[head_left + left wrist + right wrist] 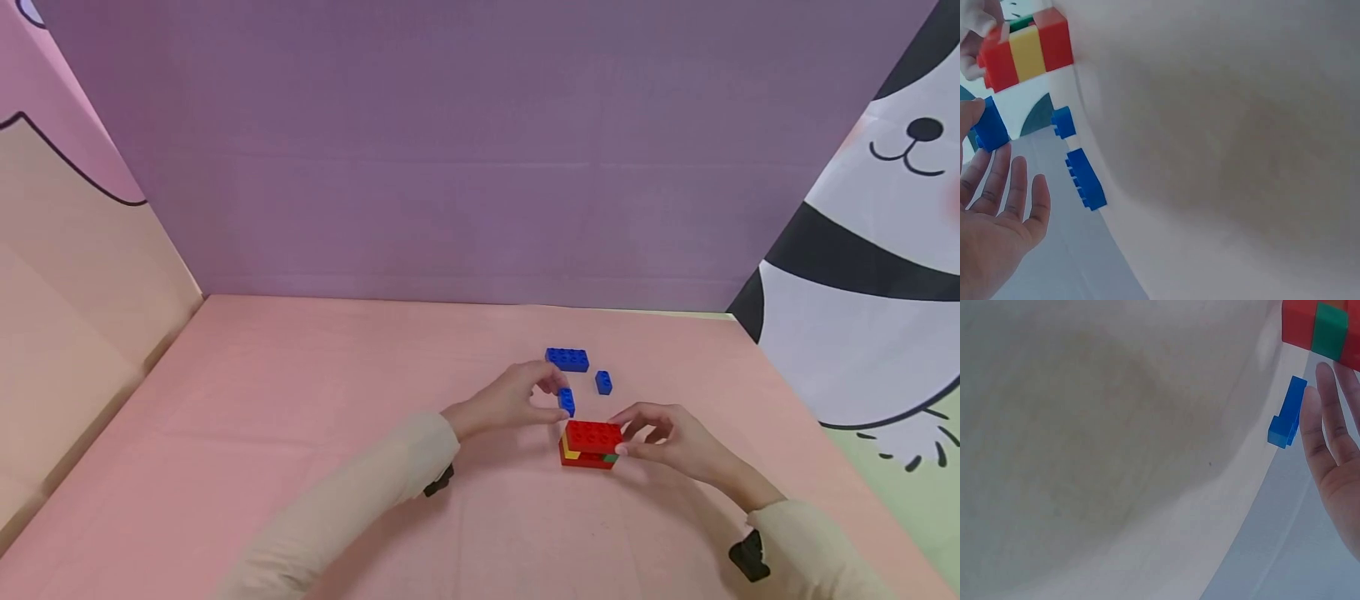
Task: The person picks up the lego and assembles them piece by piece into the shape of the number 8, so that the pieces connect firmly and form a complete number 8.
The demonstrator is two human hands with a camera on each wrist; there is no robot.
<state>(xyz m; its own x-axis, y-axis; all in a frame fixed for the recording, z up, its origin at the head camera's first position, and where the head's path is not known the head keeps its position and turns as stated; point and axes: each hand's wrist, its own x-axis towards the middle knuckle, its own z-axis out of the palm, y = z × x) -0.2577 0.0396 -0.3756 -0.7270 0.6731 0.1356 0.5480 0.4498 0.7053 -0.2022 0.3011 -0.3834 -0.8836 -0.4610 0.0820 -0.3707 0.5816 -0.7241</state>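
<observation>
A: Nearest the fingers first, with anything hidden or cropped?

B: On the left hand (513, 398), thumb and first two fingertips pinched on a small blue brick (566, 402), the other two fingers spread free. Thumb partly cropped at the edge of the left wrist view.

A: And on the right hand (671, 437)?

B: Thumb against the near side of a red-topped stack (594, 436), fingers round behind its right end. Fingertips partly covered by the stack in the head view, thumb outside the right wrist view; probably a light pinch, given so poor a look.

A: Position of the held brick?

B: Between left thumb and fingertips, just behind the stack's left end, and apart from it in the left wrist view.

A: Layers of the stack?

B: Red above and below; between them, a yellow brick (1027, 51) at the left end and a green brick (1330, 331) at the right. Green partly covered by the right thumb in the head view.

A: Farther out?

B: Beyond the left fingertips, on the pink table (300, 375), a second small blue brick (603, 382) and a long blue brick (567, 360), overlapping in the right wrist view. Behind, a purple backdrop (480, 150); to the right, a panda print (885, 250), cropped by the frame.
</observation>
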